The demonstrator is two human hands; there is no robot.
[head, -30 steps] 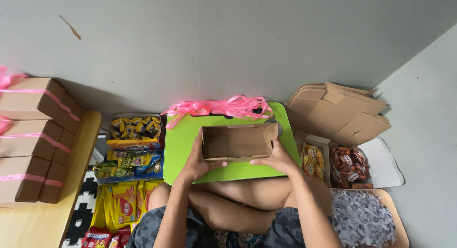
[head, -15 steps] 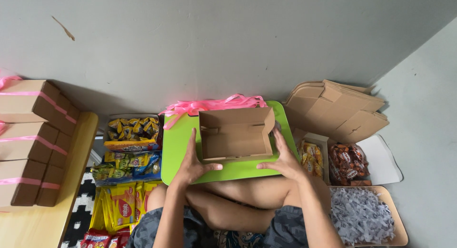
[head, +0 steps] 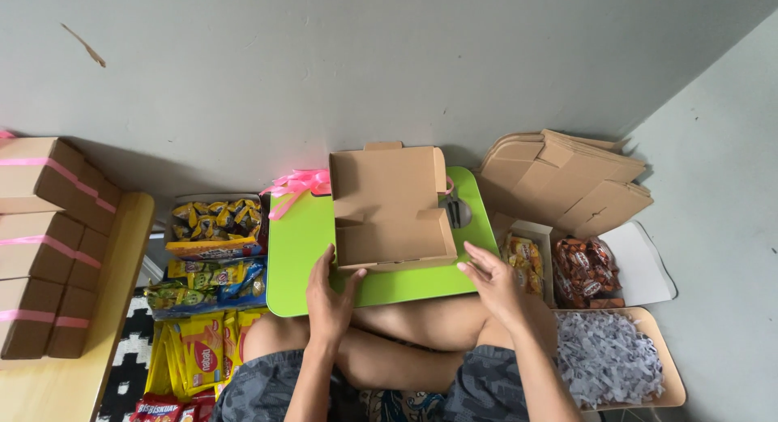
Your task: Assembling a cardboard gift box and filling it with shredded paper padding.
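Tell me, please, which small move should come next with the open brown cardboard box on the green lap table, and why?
Probably reach the right hand toward the tray of shredded white paper. The open brown cardboard box sits empty on the green lap table, lid up; the left hand touches its front edge, and the right hand is free.

1. We are looking steeply down from one head-worn camera, facing the far wall.
2. We are sitting close above the green lap table (head: 308,252), our knees nearest.
3. We are seeing no second view.
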